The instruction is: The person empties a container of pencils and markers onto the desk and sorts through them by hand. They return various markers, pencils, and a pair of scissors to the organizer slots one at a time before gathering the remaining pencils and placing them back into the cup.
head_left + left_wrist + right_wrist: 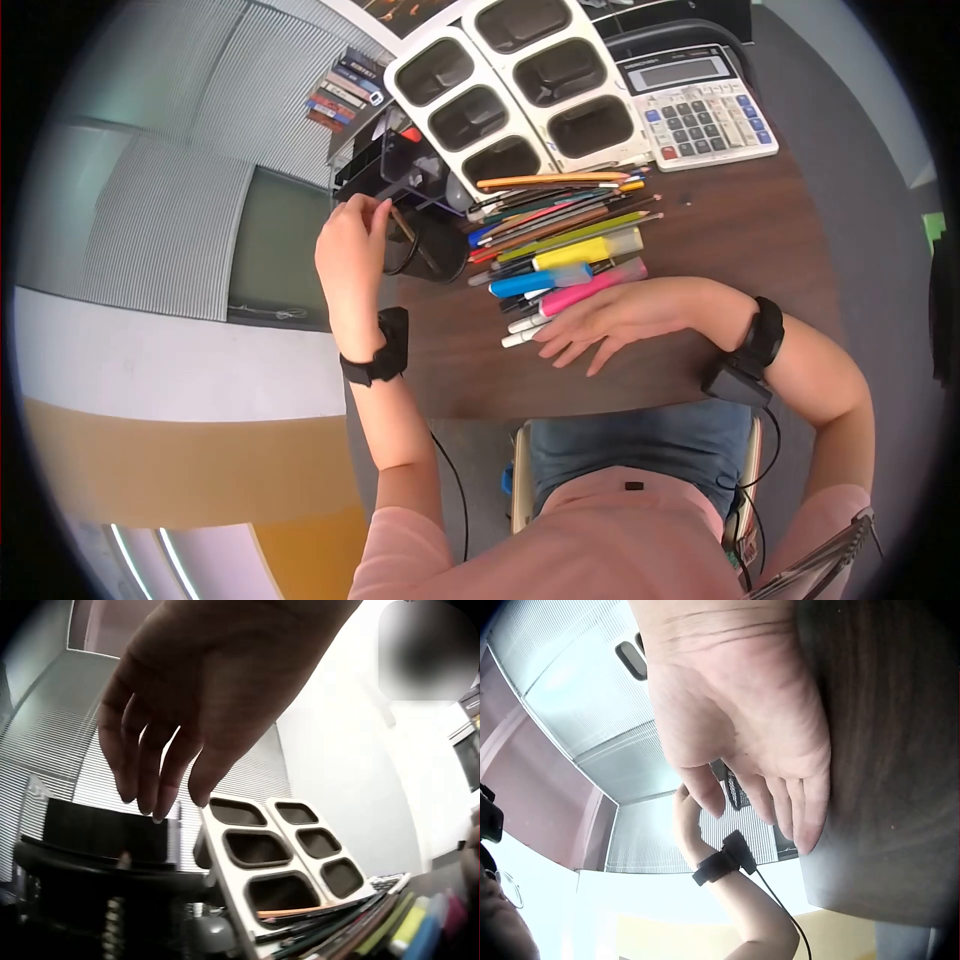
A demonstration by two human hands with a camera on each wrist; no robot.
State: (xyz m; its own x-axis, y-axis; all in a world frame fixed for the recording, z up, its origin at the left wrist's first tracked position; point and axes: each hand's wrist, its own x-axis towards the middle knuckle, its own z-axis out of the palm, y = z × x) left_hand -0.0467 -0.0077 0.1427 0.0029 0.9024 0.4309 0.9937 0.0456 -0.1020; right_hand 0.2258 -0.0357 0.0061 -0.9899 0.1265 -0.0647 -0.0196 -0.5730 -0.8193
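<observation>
My left hand (350,255) hangs over the rim of a black mesh pen cup (455,245) at the table's left side. Its fingers (154,769) droop, loosely bent and holding nothing, above a pencil (114,922) that stands in the cup. My right hand (625,315) lies low over the table, its fingers relaxed and palm bare in the right wrist view. Close by it are a pink highlighter (590,288) and white-capped pens (520,339). A blue highlighter (540,280), a yellow highlighter (588,249) and several pencils (560,215) lie in a row beyond.
Behind the pencils stands a white organizer (530,115) with dark compartments. A large calculator (700,110) sits to its right. Left of the organizer is a dark desk holder (415,165), with books (345,90) farther back. The wooden table (470,385) ends before my lap.
</observation>
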